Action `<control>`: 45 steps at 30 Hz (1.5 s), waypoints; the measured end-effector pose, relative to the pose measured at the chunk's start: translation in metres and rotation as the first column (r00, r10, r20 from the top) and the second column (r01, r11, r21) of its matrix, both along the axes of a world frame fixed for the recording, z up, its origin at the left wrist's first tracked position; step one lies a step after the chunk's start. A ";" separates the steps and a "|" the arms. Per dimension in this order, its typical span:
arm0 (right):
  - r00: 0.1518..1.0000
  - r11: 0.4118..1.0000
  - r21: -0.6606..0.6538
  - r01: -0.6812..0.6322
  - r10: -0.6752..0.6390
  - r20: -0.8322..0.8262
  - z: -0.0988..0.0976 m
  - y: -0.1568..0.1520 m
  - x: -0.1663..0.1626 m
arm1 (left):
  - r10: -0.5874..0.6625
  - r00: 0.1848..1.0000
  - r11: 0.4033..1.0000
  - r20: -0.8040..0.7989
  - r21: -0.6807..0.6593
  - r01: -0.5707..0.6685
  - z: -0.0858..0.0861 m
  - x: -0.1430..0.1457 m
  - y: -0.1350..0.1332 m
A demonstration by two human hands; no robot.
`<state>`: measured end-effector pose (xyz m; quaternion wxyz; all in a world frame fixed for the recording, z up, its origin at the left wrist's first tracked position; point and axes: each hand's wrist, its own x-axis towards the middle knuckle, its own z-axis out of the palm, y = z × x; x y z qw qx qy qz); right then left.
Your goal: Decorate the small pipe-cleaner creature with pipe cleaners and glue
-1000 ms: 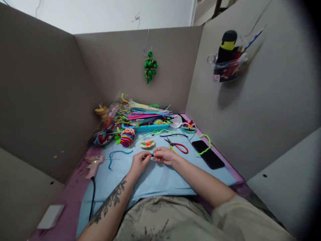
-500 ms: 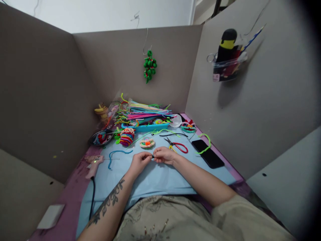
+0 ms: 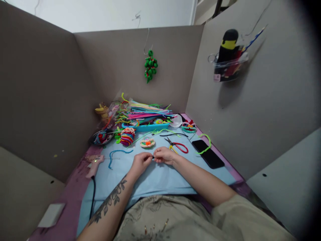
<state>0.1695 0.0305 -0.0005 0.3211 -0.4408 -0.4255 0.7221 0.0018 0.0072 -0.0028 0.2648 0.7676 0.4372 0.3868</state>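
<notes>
- The left hand (image 3: pixel 141 161) rests on the pale blue mat (image 3: pixel 160 180), its tattooed forearm running up from the lower edge. The fingers are curled in, with thumb and fingertips pinched together.
- The right hand (image 3: pixel 163 155) lies just beside it, with its bare forearm coming in from the lower right. Its fingers are bent and the tips pinched the same way.
- The fingertips of both hands meet on a small dark piece (image 3: pixel 152 156), which sits between them just above the mat, near its middle.
- There are two hands and one dark piece.
- On the mat lie one curled blue pipe cleaner (image 3: pixel 117 153), one round tan woven disc with an orange centre (image 3: pixel 147 143), one pair of red-handled pliers (image 3: pixel 177 146) and one black pipe cleaner (image 3: pixel 173 135).
- One black phone (image 3: pixel 209 155) lies to the right with one lime-green pipe cleaner (image 3: pixel 205 144) across it.
- One pink glue gun (image 3: pixel 94 164) lies to the left, on the mat's edge.
- At the back, one teal tray (image 3: pixel 145 127) holds a heap of coloured pipe cleaners too many to count.
- One cluster of green beads (image 3: pixel 150 66) hangs on the back wall.
- The dark piece is nearly covered by the fingertips, so its shape and material cannot be made out.
- Both palms are turned down and hidden.
- Both arms are cut off at the bottom edge.
</notes>
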 end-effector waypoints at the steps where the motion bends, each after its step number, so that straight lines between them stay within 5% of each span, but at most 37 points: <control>1: 1.000 1.000 0.000 0.001 -0.001 -0.001 0.000 0.000 0.000 | 0.003 1.000 1.000 0.017 -0.018 -0.002 0.000 0.000 0.000; 5: 0.998 0.999 0.047 -0.018 0.020 -0.061 0.004 0.001 0.003 | 0.065 0.978 0.972 0.198 -0.236 -0.017 0.003 0.002 0.003; 8: 1.000 0.950 0.312 0.001 0.006 -0.020 0.009 0.000 0.006 | 0.145 0.916 0.903 0.373 -0.428 0.031 0.004 0.001 0.006; 11: 0.980 0.715 0.699 -0.012 -0.130 0.149 0.014 -0.005 0.007 | 0.188 0.840 0.838 0.509 -0.529 0.133 0.003 -0.002 0.008; 13: 0.949 0.543 0.837 -0.071 -0.220 0.224 0.016 -0.008 0.005 | 0.210 0.801 0.803 0.561 -0.567 0.186 0.001 -0.003 0.009; 15: 0.932 0.432 0.896 -0.099 -0.276 0.236 0.016 -0.010 0.003 | 0.218 0.781 0.783 0.585 -0.583 0.219 0.001 -0.003 0.009; 22: 0.923 0.223 0.965 -0.141 -0.322 0.209 0.008 -0.007 0.003 | 0.209 0.783 0.761 0.585 -0.600 0.245 0.006 0.000 0.006; 26: 0.915 0.163 0.969 -0.186 -0.329 0.231 0.006 -0.008 0.004 | 0.207 0.774 0.755 0.599 -0.601 0.263 0.004 0.000 0.005; 31: 0.922 0.197 0.966 -0.170 -0.315 0.226 0.007 -0.008 0.005 | 0.182 0.779 0.768 0.600 -0.581 0.268 0.000 -0.001 0.007; 40: 0.921 0.681 0.731 -0.055 -0.248 0.300 0.006 -0.001 0.005 | 0.193 0.889 0.899 0.416 -0.437 0.010 0.001 -0.001 0.009; 45: 0.939 0.774 0.632 -0.033 -0.193 0.284 0.003 -0.003 -0.002 | 0.157 0.929 0.924 0.336 -0.382 -0.018 0.000 0.000 0.008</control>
